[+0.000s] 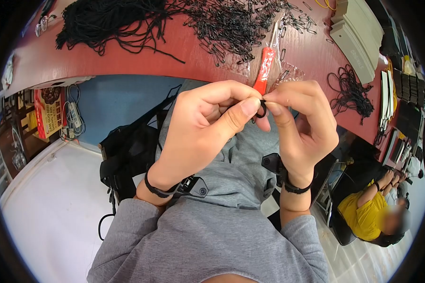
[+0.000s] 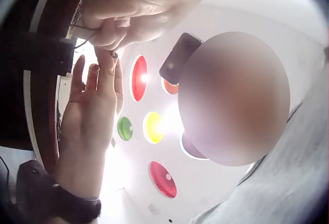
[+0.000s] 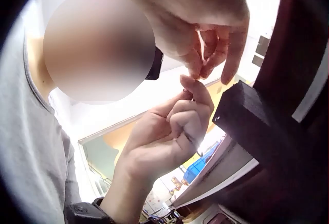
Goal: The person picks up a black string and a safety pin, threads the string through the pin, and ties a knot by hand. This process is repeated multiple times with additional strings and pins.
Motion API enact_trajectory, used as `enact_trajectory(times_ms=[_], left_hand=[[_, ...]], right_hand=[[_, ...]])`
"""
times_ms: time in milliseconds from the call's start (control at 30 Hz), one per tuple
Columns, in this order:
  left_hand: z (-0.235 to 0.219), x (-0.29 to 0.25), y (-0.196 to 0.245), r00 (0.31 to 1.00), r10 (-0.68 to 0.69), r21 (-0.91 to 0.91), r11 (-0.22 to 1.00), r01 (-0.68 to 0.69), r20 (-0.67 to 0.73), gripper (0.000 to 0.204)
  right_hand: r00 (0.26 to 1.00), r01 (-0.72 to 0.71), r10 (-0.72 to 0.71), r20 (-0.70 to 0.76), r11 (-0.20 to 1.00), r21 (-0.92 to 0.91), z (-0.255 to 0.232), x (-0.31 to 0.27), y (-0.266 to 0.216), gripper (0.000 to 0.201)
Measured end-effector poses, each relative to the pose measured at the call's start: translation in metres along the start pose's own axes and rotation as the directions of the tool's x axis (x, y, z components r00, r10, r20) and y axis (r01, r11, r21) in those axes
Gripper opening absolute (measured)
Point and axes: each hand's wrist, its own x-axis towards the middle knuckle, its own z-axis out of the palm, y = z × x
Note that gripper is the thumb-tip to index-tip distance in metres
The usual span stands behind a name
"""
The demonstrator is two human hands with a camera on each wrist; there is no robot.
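In the head view, both hands meet in front of the table edge around a small black cord loop. My left hand pinches it between thumb and forefinger, the other fingers curled under. From the right, my right hand pinches at the top of the same loop with thumb and forefinger. Thin cord shows beside the left hand in the left wrist view. The fingertips hide much of the loop. Just beyond them lies a red-handled tool with a thin metal shaft, beside clear plastic.
On the red table lie a heap of black cords, many dark safety pins and a smaller cord bundle. A grey box marked ORIGINALS stands at the right. A person in yellow sits farther right.
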Motion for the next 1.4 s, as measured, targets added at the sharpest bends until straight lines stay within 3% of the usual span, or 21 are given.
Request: enact_trajectory(times_ms=[100, 200, 267, 300, 367, 533, 600, 633, 733, 767, 833, 867, 933, 1000, 1067, 1167, 1200, 1267, 1300, 1367, 1400], left_hand=[[-0.009, 0.0, -0.002, 0.998, 0.009, -0.157, 0.988, 0.0, 0.063, 0.015], [-0.003, 0.0, -0.002, 0.997, 0.082, -0.146, 0.986, -0.081, 0.001, 0.015], [0.001, -0.001, 0.001, 0.994, 0.099, -0.085, 0.991, -0.103, -0.045, 0.015], [0.002, -0.002, 0.002, 0.989, 0.118, -0.023, 0.992, -0.121, -0.088, 0.015], [0.005, -0.004, 0.002, 0.984, 0.131, 0.061, 0.99, -0.124, -0.123, 0.014], [0.006, -0.001, -0.003, 0.96, 0.241, 0.242, 0.949, -0.202, -0.144, 0.01], [0.002, 0.003, -0.01, 0.893, 0.449, 0.617, 0.709, -0.342, -0.021, 0.006], [0.004, 0.006, -0.012, 0.844, 0.536, 0.621, 0.662, -0.42, -0.001, 0.005], [0.003, 0.004, -0.009, 0.854, 0.519, 0.716, 0.583, -0.384, 0.036, 0.008], [0.004, 0.004, -0.009, 0.854, 0.519, 0.716, 0.583, -0.384, 0.036, 0.008], [0.007, 0.004, -0.01, 0.889, 0.427, 0.567, 0.779, -0.268, -0.167, 0.007], [0.005, 0.005, -0.009, 0.889, 0.427, 0.567, 0.779, -0.268, -0.167, 0.007], [-0.002, 0.007, -0.006, 0.836, 0.548, 0.709, 0.573, -0.411, 0.042, 0.007], [-0.004, 0.009, -0.013, 0.827, 0.561, 0.676, 0.596, -0.433, 0.034, 0.009], [-0.008, 0.011, -0.015, 0.774, 0.625, 0.678, 0.524, -0.515, 0.105, 0.009], [-0.006, 0.01, -0.01, 0.771, 0.617, 0.752, 0.431, -0.499, 0.157, 0.009], [-0.004, 0.009, -0.008, 0.771, 0.617, 0.752, 0.432, -0.499, 0.158, 0.009], [-0.001, 0.005, -0.007, 0.868, 0.494, 0.62, 0.666, -0.415, 0.05, 0.009], [-0.002, 0.005, -0.007, 0.868, 0.495, 0.621, 0.665, -0.415, 0.049, 0.009], [-0.006, 0.003, -0.006, 0.972, 0.234, 0.272, 0.936, -0.224, -0.005, 0.011], [-0.007, 0.003, -0.005, 0.972, 0.234, 0.272, 0.936, -0.224, -0.006, 0.011]], right_hand=[[0.998, -0.034, 0.035, -0.051, 0.999, 0.021, 0.006, -0.005, -0.004, 0.018], [0.991, -0.108, 0.115, -0.073, 0.991, 0.084, 0.011, -0.007, -0.011, 0.019], [0.969, -0.23, 0.24, -0.066, 0.965, 0.129, 0.011, -0.007, -0.019, 0.02], [0.969, -0.23, 0.24, -0.066, 0.965, 0.129, 0.011, -0.007, -0.016, 0.02], [0.997, -0.032, 0.034, -0.07, 0.999, 0.027, 0.01, -0.006, -0.008, 0.023], [0.998, -0.045, 0.044, -0.044, 0.999, -0.021, 0.006, -0.006, -0.007, 0.023], [0.999, -0.011, 0.008, -0.037, 0.997, -0.076, 0.006, -0.005, -0.007, 0.022], [0.998, -0.011, 0.004, -0.067, 0.995, -0.101, 0.008, -0.006, -0.008, 0.02], [0.993, -0.07, 0.059, -0.101, 0.992, -0.109, 0.009, -0.006, -0.011, 0.016], [0.988, -0.127, 0.117, -0.104, 0.988, -0.09, 0.01, -0.006, -0.012, 0.015], [0.974, -0.205, 0.203, -0.106, 0.979, -0.007, 0.012, -0.009, -0.016, 0.013], [0.953, -0.278, 0.285, -0.1, 0.957, 0.076, 0.012, -0.009, -0.017, 0.01], [0.939, -0.324, 0.335, -0.08, 0.938, 0.125, 0.011, -0.01, -0.016, 0.009], [0.922, -0.368, 0.382, -0.056, 0.914, 0.172, 0.01, -0.01, -0.017, 0.008], [0.9, -0.422, 0.435, -0.028, 0.885, 0.198, 0.008, -0.007, -0.02, 0.007], [0.908, -0.415, 0.419, -0.009, 0.902, 0.12, 0.005, -0.004, -0.022, 0.008], [0.908, -0.416, 0.42, -0.009, 0.902, 0.12, 0.004, -0.003, -0.023, 0.008], [0.939, -0.343, 0.343, 0.001, 0.938, 0.056, 0.003, -0.001, -0.023, 0.009], [0.939, -0.342, 0.343, 0.002, 0.938, 0.057, 0.002, -0.001, -0.021, 0.009], [0.982, -0.189, 0.187, 0.043, 0.98, 0.06, 0.0, 0.001, -0.015, 0.011], [0.982, -0.189, 0.186, 0.044, 0.98, 0.061, 0.002, 0.001, -0.013, 0.011]])
